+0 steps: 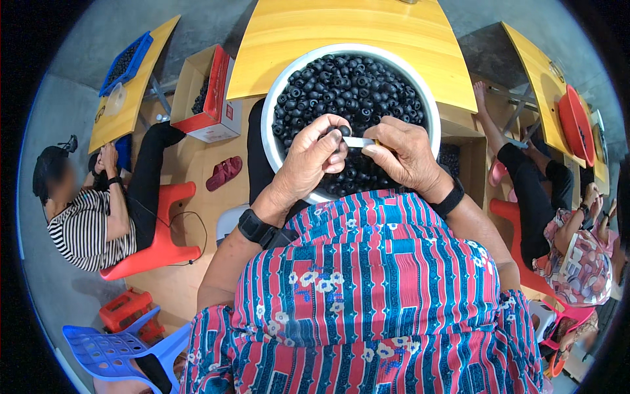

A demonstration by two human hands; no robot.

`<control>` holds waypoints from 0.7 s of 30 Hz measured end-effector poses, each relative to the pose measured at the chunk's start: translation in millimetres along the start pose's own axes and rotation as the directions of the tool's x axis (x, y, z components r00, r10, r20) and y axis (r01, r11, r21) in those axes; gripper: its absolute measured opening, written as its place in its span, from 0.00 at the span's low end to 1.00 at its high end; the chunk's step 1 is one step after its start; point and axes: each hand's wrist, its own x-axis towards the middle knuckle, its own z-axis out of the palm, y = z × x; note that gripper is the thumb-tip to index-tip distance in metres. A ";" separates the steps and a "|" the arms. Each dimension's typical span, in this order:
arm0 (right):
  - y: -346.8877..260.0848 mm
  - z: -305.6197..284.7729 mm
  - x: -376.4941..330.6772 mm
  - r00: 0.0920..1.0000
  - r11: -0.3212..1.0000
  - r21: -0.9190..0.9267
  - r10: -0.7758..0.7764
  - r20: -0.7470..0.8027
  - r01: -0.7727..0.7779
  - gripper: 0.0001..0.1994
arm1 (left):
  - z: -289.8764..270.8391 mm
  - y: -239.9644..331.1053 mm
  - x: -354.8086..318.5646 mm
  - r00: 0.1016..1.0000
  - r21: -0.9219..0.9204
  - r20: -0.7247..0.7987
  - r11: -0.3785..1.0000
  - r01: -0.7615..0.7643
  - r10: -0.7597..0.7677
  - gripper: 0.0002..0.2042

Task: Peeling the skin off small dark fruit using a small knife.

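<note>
My left hand pinches a small round black piece between thumb and fingers. In my right hand is a small knife, its short pale blade pointing left against or very near the piece. Most of the knife's handle is hidden by my fingers. Both hands are above the near part of a wide metal basin, which sits at my lap. Heaped inside the basin are many small, round, black pieces, several with a hole through them; they look like rubber or plastic parts.
Beyond the basin is a yellow table. A red-and-white carton with black pieces stands left, near a dark red slipper. Co-workers sit on red stools at both sides. A blue chair is at lower left, a red basin far right.
</note>
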 end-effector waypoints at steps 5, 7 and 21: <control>0.7 0.1 -0.2 1.000 0.998 -0.053 -0.019 -0.003 0.019 0.10 | 2.1 1.0 -0.4 1.000 0.085 0.007 0.996 -0.028 0.027 0.10; 0.0 0.6 0.2 1.000 0.997 -0.076 -0.026 -0.006 0.025 0.10 | 1.8 0.6 -0.9 0.999 0.109 0.015 0.993 -0.041 0.040 0.10; -0.4 -0.8 1.7 0.997 0.999 -0.009 -0.043 -0.057 0.043 0.12 | 4.1 -0.2 -3.2 0.999 0.240 0.014 0.969 -0.052 0.050 0.09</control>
